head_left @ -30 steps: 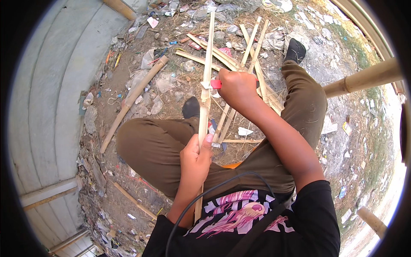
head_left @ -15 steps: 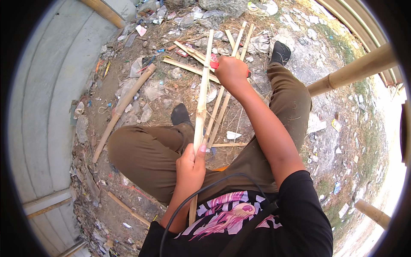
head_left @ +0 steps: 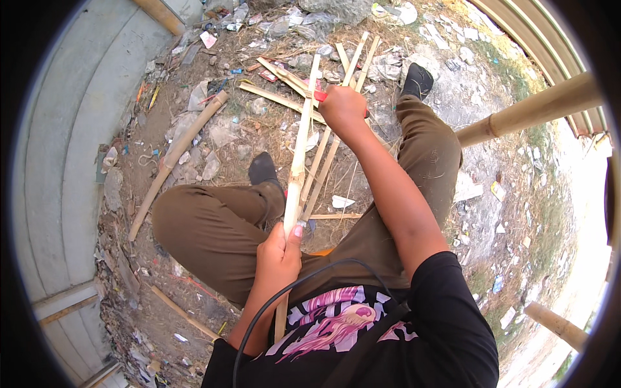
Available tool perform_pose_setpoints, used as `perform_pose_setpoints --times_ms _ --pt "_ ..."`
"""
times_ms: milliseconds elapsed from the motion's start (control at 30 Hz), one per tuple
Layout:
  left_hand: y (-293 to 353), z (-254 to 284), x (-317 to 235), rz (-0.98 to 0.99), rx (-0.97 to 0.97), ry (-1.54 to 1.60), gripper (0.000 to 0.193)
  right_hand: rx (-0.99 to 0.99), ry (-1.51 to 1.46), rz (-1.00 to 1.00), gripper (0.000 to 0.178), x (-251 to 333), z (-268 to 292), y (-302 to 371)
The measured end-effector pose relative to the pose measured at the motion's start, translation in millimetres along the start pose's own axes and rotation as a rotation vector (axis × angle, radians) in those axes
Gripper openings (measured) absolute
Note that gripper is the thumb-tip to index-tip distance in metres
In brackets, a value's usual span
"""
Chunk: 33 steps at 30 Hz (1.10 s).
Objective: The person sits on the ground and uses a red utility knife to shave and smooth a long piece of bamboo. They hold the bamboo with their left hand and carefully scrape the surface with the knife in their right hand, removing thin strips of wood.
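Note:
A long split bamboo strip [head_left: 299, 149] runs from my lap away from me, with a node partway along it. Around its near part is my left hand [head_left: 279, 257], closed, the thumb lying along the right side. My right hand [head_left: 343, 111] is farther off, wrapped round a tool with a red part [head_left: 320, 96] that touches the strip near its far end. A dark end of the tool shows on the other side of the fist; its blade or edge is hidden. Several loose bamboo strips [head_left: 328, 155] lie crossed on the ground beneath and beside the held one.
A bamboo pole [head_left: 178, 158] lies on the left, near a grey panelled wall [head_left: 58, 161]. Thick bamboo [head_left: 530, 110] juts in from the right. My bent legs [head_left: 207, 226] flank the work. Litter and stones cover the ground; a black cable [head_left: 284, 284] crosses my shirt.
The held bamboo strip and my left hand have shifted slightly toward me. My right hand stays near the far end with the tool. The whole view has moved a little.

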<state>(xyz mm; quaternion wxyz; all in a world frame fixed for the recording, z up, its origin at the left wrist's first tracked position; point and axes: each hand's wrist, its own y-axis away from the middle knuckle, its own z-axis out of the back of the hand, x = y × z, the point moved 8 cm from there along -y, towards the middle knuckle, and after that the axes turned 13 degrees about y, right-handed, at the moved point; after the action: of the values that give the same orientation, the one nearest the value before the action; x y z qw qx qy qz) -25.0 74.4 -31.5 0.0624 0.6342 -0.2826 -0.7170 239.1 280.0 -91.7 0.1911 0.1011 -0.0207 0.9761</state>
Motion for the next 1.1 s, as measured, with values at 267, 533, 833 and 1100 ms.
perform_pose_setpoints --times_ms 267,533,833,1100 --pt "-2.4 -3.7 7.6 0.202 0.012 0.247 0.031 -0.333 -0.062 0.083 0.019 6.9 21.9 22.0" --pt "-9.6 -3.4 7.4 0.105 -0.002 0.079 0.033 0.236 -0.286 -0.195 0.026 -6.3 2.6 10.7" --pt "-0.2 -7.9 11.4 0.239 0.032 0.38 0.031 0.622 -1.11 -0.1 0.025 -7.5 4.0 27.2" --pt "-4.6 -10.4 9.8 0.211 0.011 0.34 0.03 -0.289 -0.963 0.066 0.038 -19.5 87.4 31.5"
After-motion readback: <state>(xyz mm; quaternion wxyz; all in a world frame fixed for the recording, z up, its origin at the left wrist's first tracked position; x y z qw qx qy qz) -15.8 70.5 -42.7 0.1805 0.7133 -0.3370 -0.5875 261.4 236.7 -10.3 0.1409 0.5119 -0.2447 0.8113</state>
